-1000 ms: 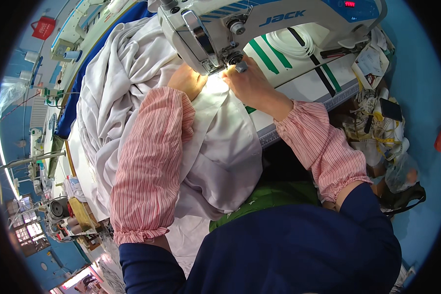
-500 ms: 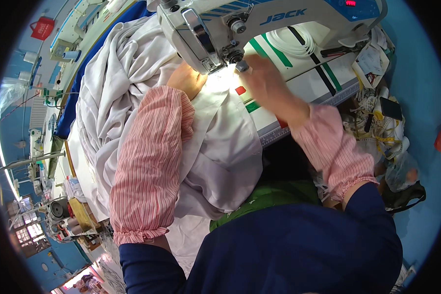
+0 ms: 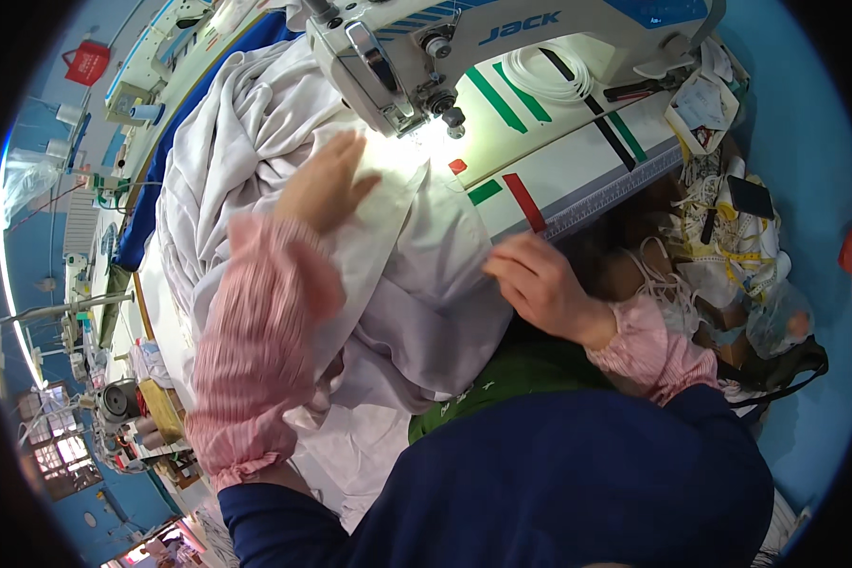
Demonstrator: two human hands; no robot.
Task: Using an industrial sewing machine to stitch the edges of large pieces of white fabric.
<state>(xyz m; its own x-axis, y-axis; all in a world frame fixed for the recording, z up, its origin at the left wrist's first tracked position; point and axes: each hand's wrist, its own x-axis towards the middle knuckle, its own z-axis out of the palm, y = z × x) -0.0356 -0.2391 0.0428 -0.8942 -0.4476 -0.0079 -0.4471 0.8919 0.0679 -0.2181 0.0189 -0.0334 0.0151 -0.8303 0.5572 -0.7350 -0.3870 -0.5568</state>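
Note:
A large pale grey cloth (image 3: 435, 303) is spread in folds over the machine table and down into my lap. Its top edge lies under the lit needle area of a white and blue sewing machine (image 3: 388, 71). My left hand (image 3: 327, 185) is over the cloth just left of the needle, slightly blurred, fingers stretched and thumb apart. At the cloth's right edge, my right hand (image 3: 547, 289) has thumb and fingertips pressed together. Whether the pinch takes in the cloth is too small to make out. Pink striped sleeve covers reach over both forearms.
Green, black and red tape strips (image 3: 523, 202) mark the table, with a ruler (image 3: 615, 194) along its front edge. A coil of white tubing (image 3: 549, 76) lies behind. To the right are a box of small items (image 3: 705, 109), a phone (image 3: 751, 197) and tangled tapes.
My right hand has left the needle area and come down toward me to the cloth's right edge. My left hand has drawn back from beside the presser foot and opened.

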